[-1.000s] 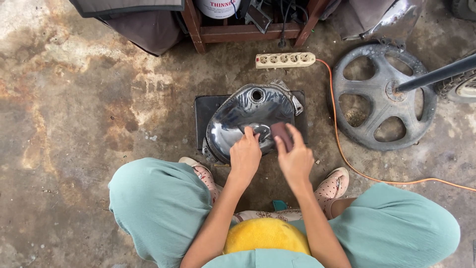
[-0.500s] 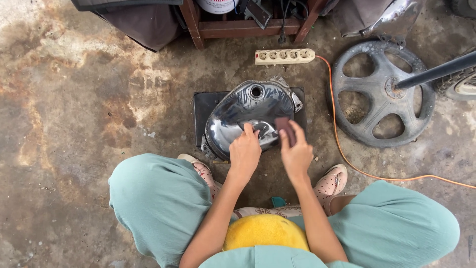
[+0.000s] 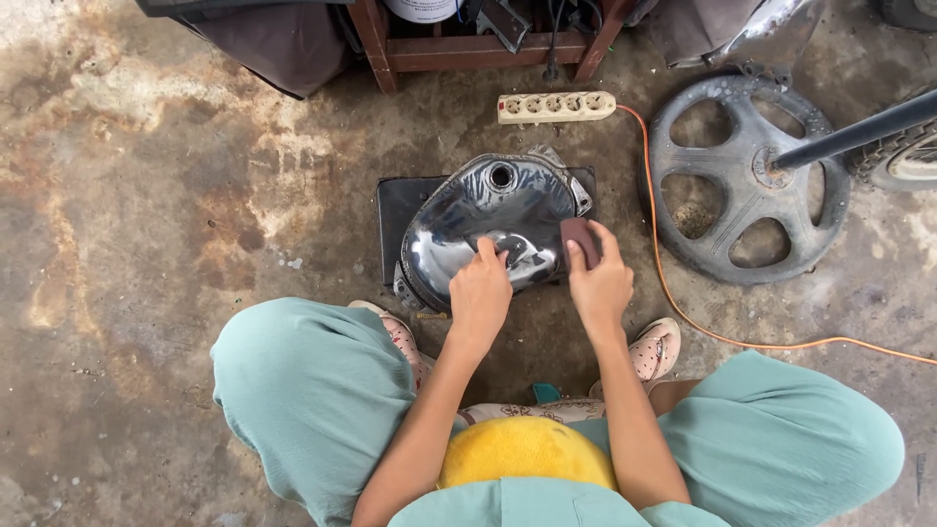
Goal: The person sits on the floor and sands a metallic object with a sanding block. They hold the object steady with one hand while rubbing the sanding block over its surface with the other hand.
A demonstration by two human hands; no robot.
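On the stained concrete floor (image 3: 146,195) the glossy dark metal fuel tank (image 3: 488,220) lies on a black mat (image 3: 398,210) between your knees, your left hand (image 3: 480,293) pressed flat to steady it while your right hand (image 3: 599,283) pinches a small brown sanding block (image 3: 580,240) against its right flank.

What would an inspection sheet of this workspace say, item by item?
Surface: stained, blotchy concrete floor.
Job's things: shiny dark metal tank lying on a black mat; small brown sanding block.
Clutter: spoked wheel with a dark bar at its hub.
Grips: left hand rests on the tank; right hand presses the sanding block against the tank's right side.
Cables: beige power strip; orange cable running off right.
Surroundings: wooden frame at top; tyre at right edge.
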